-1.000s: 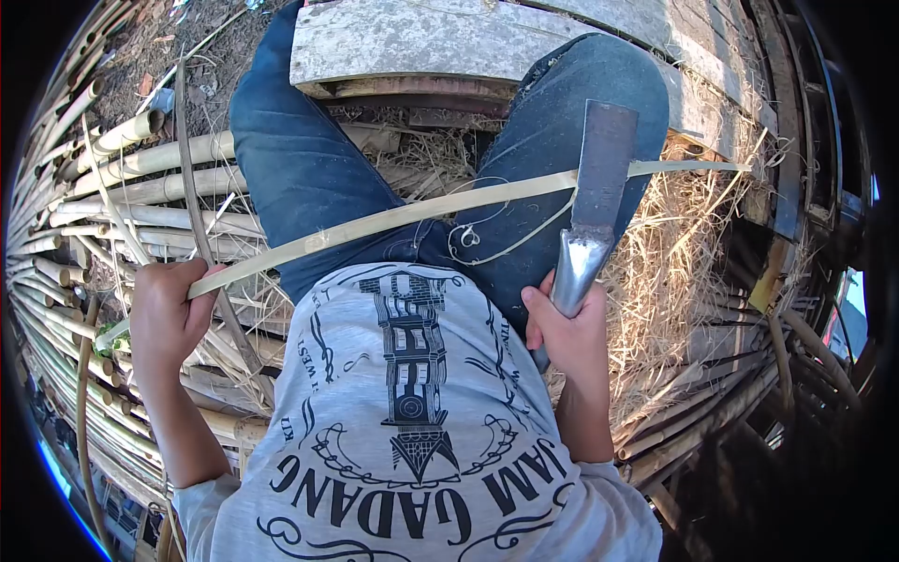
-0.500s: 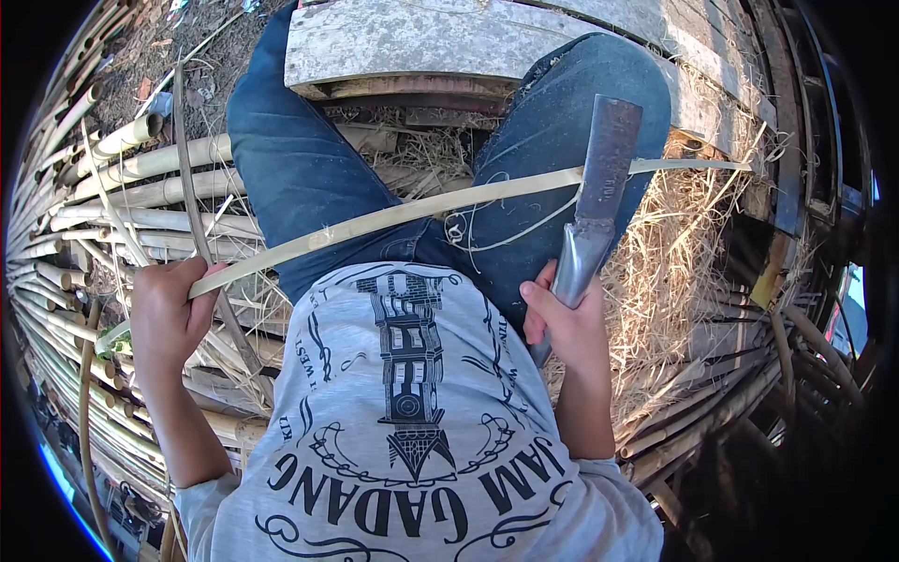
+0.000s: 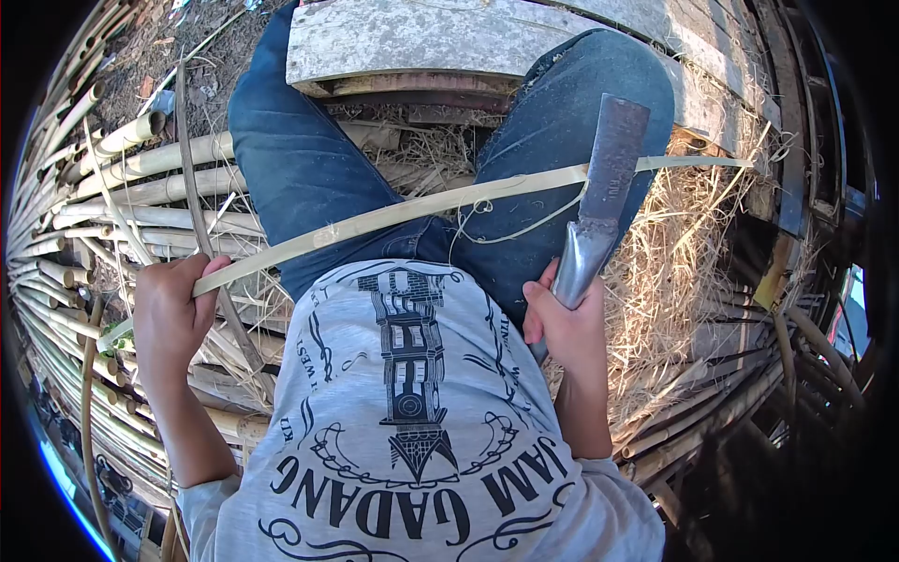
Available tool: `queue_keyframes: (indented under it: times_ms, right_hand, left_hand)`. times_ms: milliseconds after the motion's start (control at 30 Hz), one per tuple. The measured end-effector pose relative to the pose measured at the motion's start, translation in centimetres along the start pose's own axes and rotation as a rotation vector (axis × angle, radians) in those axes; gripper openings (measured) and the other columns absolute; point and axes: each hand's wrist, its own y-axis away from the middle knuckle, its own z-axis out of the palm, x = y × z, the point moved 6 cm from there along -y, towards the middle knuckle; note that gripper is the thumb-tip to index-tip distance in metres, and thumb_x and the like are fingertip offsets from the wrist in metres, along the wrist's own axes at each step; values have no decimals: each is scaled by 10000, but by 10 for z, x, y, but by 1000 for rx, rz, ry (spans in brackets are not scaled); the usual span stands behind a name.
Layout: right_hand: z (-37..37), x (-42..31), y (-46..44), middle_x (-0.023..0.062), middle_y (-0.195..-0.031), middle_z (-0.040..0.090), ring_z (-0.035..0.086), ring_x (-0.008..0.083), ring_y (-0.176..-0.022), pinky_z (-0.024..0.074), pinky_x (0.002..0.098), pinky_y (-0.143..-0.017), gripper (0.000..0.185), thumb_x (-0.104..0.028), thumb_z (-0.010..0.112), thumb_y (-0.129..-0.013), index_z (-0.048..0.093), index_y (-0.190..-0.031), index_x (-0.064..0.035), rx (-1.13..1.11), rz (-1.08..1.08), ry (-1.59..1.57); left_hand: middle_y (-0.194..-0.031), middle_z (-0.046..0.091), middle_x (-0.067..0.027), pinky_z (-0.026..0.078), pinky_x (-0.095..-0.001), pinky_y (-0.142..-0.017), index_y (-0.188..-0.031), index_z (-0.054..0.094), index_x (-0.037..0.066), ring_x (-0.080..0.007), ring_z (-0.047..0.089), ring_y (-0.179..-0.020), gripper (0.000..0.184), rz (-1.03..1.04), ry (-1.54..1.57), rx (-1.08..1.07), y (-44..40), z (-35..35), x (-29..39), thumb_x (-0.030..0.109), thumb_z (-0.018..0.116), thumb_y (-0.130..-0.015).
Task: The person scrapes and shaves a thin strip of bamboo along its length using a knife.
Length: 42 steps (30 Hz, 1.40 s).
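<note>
My left hand [image 3: 173, 300] is closed around one end of a long pale bamboo strip [image 3: 403, 208]. The strip runs across my lap and over the knee at the right, and its far end reaches past that knee. In my right hand [image 3: 565, 314] is a knife with a broad dark blade [image 3: 614, 164] and a shiny metal handle [image 3: 579, 262]. The blade points away from me and crosses over the strip, against the knee. A thin curled shaving [image 3: 524, 229] hangs from the strip near the blade.
Many bamboo poles [image 3: 140, 192] lie stacked at the left, with a bent dark strip [image 3: 192, 178] across them. Weathered wooden planks [image 3: 403, 42] stand in front of me. Heaped bamboo shavings [image 3: 670, 281] cover the ground at the right.
My left hand and the strip have shifted very slightly to the right. The knife has moved a little to the right along with it. The curled shaving has changed shape.
</note>
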Motion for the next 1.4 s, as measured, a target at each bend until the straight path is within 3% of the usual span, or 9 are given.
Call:
queue_keyframes:
  times_ms: [533,700,833,1033,1267,1400]
  right_hand:
    - [-2,6,-5,33,-475,426,421,119,-345,356,273,-345,191,-17,604,-811,433,-733,-50,-253,85,-217]
    - [-7,-4,7,26,-498,477,468,92,-381,377,235,-364,207,-115,651,-862,494,-783,-6,150,-92,82]
    - [-11,2,7,20,-529,490,472,80,-398,374,222,-370,198,-79,674,-842,501,-786,-2,289,-198,235]
    - [-7,0,10,11,-551,487,477,78,-404,374,225,-367,189,-54,673,-838,502,-768,-14,293,-106,67]
    - [-13,5,8,11,-524,481,465,79,-383,365,223,-360,194,-49,668,-840,491,-765,-22,174,-201,236]
    - [-11,-3,11,15,-526,488,471,80,-381,365,223,-359,179,-15,647,-836,485,-761,-24,211,-88,119]
  left_hand:
    - [-524,480,-185,331,-416,-460,-672,568,-17,-365,470,-466,241,11,68,-5,-4,9,-5,141,626,-845]
    - [-509,466,-171,318,-414,-452,-659,556,-14,-355,458,-449,257,-8,33,1,0,4,1,147,626,-846]
    - [-499,454,-161,308,-411,-442,-630,524,-11,-349,449,-437,298,22,11,12,2,-2,9,160,626,-851]
    - [-499,447,-163,298,-409,-438,-617,508,-10,-348,443,-435,309,0,-2,8,5,-1,6,152,620,-854]
    - [-514,462,-178,311,-418,-455,-650,546,-24,-367,455,-464,266,34,8,37,3,2,6,134,615,-852]
    - [-522,468,-187,321,-423,-461,-662,560,-26,-374,464,-474,252,-37,99,-8,4,10,0,130,609,-854]
